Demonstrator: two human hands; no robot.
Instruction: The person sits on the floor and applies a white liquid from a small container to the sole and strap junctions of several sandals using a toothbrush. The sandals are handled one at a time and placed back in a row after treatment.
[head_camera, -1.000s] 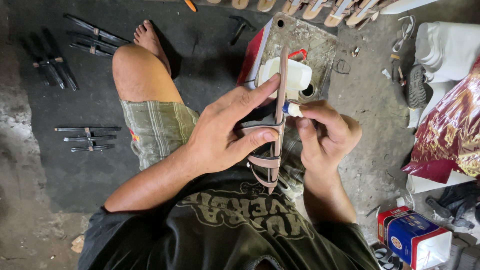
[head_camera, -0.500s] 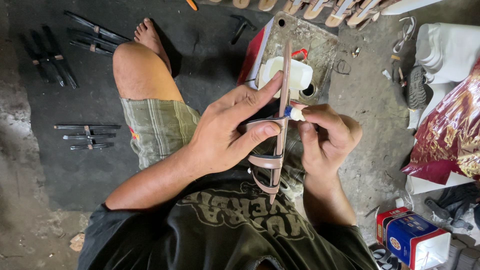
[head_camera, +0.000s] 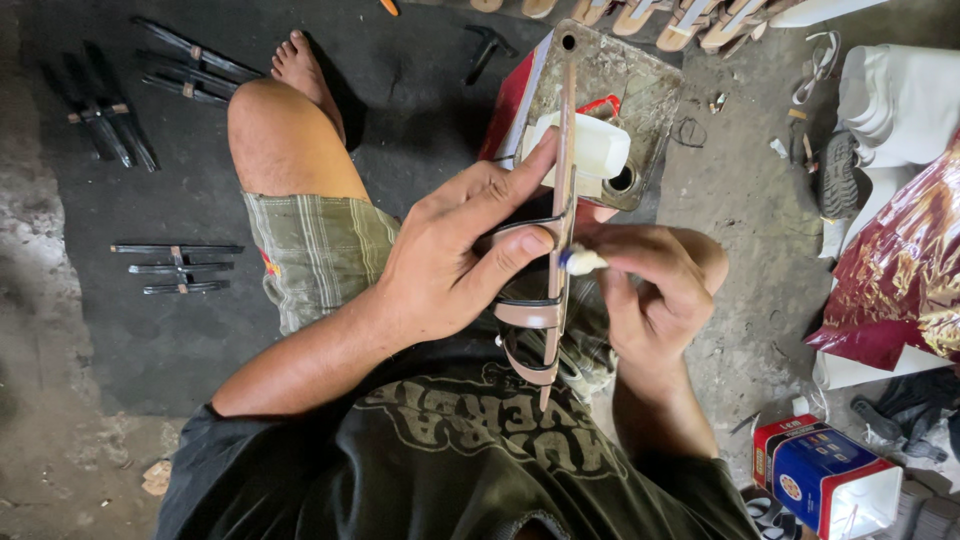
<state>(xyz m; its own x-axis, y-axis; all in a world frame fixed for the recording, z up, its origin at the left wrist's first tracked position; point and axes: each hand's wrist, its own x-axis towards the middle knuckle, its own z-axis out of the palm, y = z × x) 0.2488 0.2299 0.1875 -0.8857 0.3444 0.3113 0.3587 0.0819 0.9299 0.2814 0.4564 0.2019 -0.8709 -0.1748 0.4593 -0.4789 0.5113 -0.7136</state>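
Gripping a brown strapped sandal (head_camera: 553, 300) edge-up over the lap, dabbing at its sole edge.

Left hand (head_camera: 455, 255) clasping the sandal by its straps, fingers curled, thumb stretched along the sole; right hand (head_camera: 655, 290) pinching a small white-tipped applicator (head_camera: 580, 262) against the edge. Lying beyond: a grimy metal can (head_camera: 640, 90) with red sides, bearing a white plastic container (head_camera: 600, 145). Standing lower right: a blue, red and white box (head_camera: 825, 480). Slumping at right: a shiny dark-red foil bag (head_camera: 905, 270).

Beyond the metal can (head_camera: 640, 90), a row of sandal soles (head_camera: 690, 18) is seen; 3 black strap pieces (head_camera: 175, 268) are laid far left; a red foil bag (head_camera: 905, 270) is right.
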